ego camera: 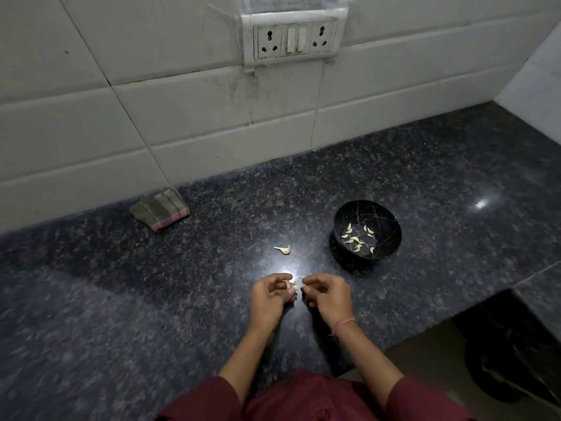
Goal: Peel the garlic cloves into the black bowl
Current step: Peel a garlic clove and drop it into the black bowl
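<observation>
My left hand [271, 294] holds a pale garlic clove [294, 287] between thumb and fingers just above the dark granite counter [151, 299]. My right hand [329, 294] sits close beside it, its curled fingers pinching something small at the clove's tip, likely a bit of skin. Another unpeeled clove [283, 249] lies alone on the counter beyond my hands. The black bowl [391, 238] stands to the right and farther back, with several peeled cloves [356, 238] on its bottom.
A folded grey cloth with a pink edge [160, 210] lies by the tiled wall at the left. A socket panel [296, 39] is on the wall. The counter's edge drops off at the right, with a dark object [513, 360] below.
</observation>
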